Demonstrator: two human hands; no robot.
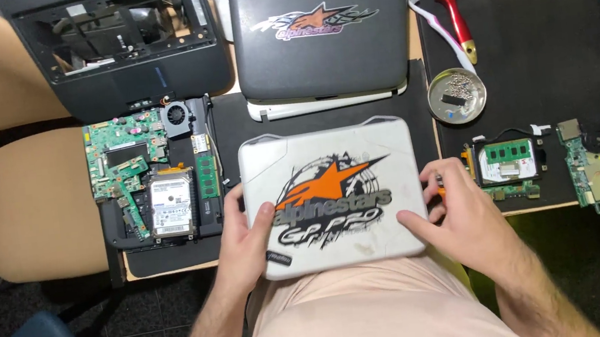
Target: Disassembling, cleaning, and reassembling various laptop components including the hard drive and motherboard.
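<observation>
My left hand (243, 231) and right hand (455, 211) grip the closed white laptop (333, 195); at ten o'clock, another's boards (126, 162) lie stripped out.

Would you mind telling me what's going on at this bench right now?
A person sits at a workbench with a closed white laptop, its lid bearing an orange star sticker, resting at the table edge over the lap. The left hand holds its left side, thumb on the lid; the right hand rests on its right edge. Around it lie a dark laptop, a stripped laptop base, circuit boards, a hard drive, a dish of screws and a red brush.
</observation>
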